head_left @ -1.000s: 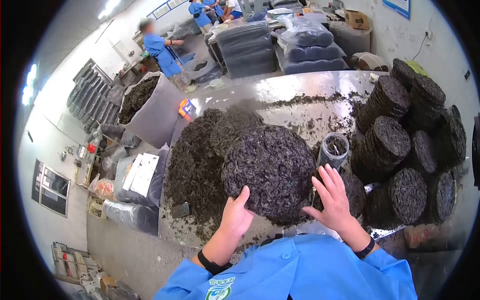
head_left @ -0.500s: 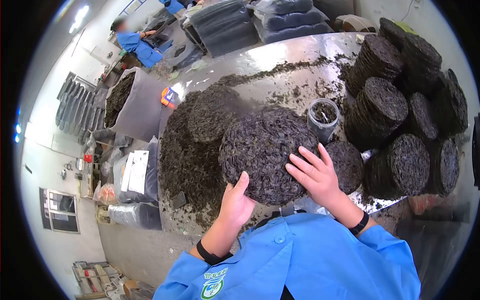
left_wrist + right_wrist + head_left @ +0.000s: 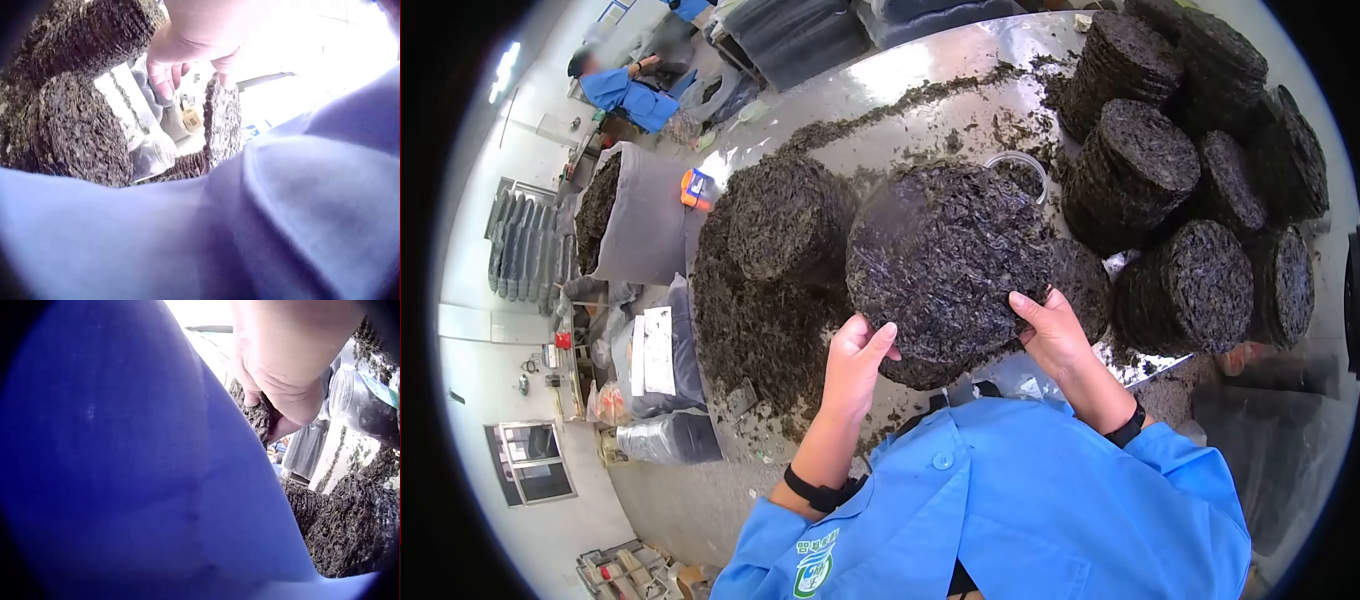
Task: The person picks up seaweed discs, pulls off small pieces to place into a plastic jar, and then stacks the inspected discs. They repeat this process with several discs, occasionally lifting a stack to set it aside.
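A dark round disc of dried, leafy-looking material (image 3: 945, 260) is held by both hands at its near edge. The left hand (image 3: 855, 360) pinches the left side, thumb on top; the right hand (image 3: 1060, 335) grips the right side, thumb also on top. Below the near edge another dark layer (image 3: 920, 374) shows. Seen edge-on in the left wrist view, the disc (image 3: 223, 122) hangs from the left hand (image 3: 200, 37). In the right wrist view the right hand (image 3: 281, 362) pinches the disc edge (image 3: 255, 419).
Left of the disc stands a round stack (image 3: 785, 215) amid loose dark material (image 3: 770, 340). Several stacks (image 3: 1135, 165) fill the table's right side. A clear jar (image 3: 362, 403) stands behind the disc. An orange-blue object (image 3: 696, 188) lies at the table's left edge, near a big sack (image 3: 640, 220).
The right hand has moved from the top of the dark round pile to its near right edge and now grips there. The disc's top face tilts more toward the head camera, whose view has shifted.
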`<state>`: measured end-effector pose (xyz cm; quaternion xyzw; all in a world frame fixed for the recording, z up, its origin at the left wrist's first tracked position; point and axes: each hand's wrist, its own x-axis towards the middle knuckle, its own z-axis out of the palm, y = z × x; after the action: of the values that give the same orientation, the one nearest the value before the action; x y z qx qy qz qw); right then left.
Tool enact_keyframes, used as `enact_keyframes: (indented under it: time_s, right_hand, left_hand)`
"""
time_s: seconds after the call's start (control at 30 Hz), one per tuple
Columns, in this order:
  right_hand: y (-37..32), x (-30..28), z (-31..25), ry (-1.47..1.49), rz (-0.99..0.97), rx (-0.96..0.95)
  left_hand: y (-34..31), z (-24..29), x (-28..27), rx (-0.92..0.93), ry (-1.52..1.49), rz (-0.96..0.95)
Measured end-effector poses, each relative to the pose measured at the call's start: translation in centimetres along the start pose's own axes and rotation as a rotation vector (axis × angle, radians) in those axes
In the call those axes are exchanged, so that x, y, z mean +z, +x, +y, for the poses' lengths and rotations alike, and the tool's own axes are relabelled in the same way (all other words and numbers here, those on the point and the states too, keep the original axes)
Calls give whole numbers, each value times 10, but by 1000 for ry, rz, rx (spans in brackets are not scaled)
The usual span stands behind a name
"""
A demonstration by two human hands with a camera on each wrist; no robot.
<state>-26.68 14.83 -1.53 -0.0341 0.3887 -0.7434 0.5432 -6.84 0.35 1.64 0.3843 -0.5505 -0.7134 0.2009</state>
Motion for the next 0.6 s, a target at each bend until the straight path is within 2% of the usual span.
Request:
enact_keyframes:
  time_s: [0.17, 0.23, 0.43, 0.6]
  right_hand:
    - [1, -1, 3, -96, 7, 38]
    - [0, 5, 5, -93, 5, -23]
    - [-4, 20, 2, -76, -12, -20]
    - [0, 2, 4, -204, 14, -90]
  left_hand:
    - [1, -5, 5, 52, -16, 92]
    - [1, -7, 2, 57, -28, 107]
    - [-1, -10, -7, 64, -50, 80]
    - [-1, -11, -12, 15, -56, 17]
